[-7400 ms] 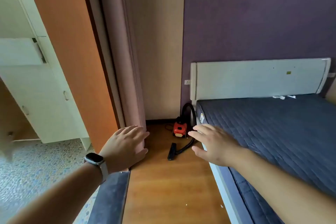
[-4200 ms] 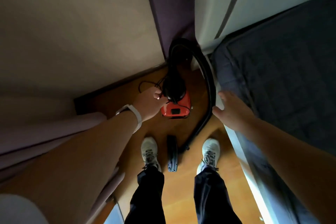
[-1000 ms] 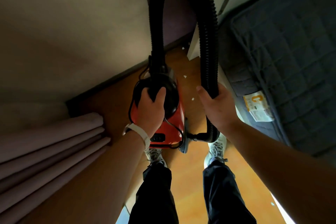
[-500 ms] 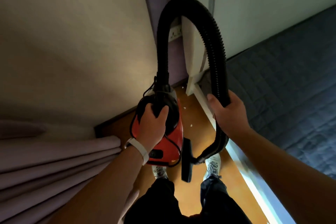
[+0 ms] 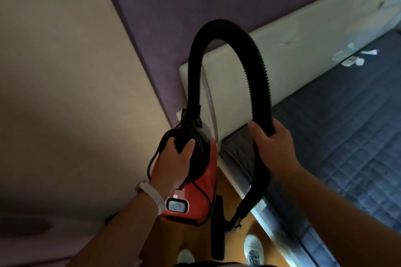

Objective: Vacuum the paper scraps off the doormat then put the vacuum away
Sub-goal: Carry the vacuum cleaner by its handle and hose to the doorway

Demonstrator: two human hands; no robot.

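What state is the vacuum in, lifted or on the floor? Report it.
Lifted. The left hand grips the red vacuum by its top, the right hand holds the hose, and the nozzle hangs above the wood floor.

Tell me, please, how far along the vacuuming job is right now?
Early. Done: the red vacuum is lifted off the floor. In hand: left hand grips its handle, right hand the hose. Left: no doormat or scraps in view, so vacuuming and storing remain.
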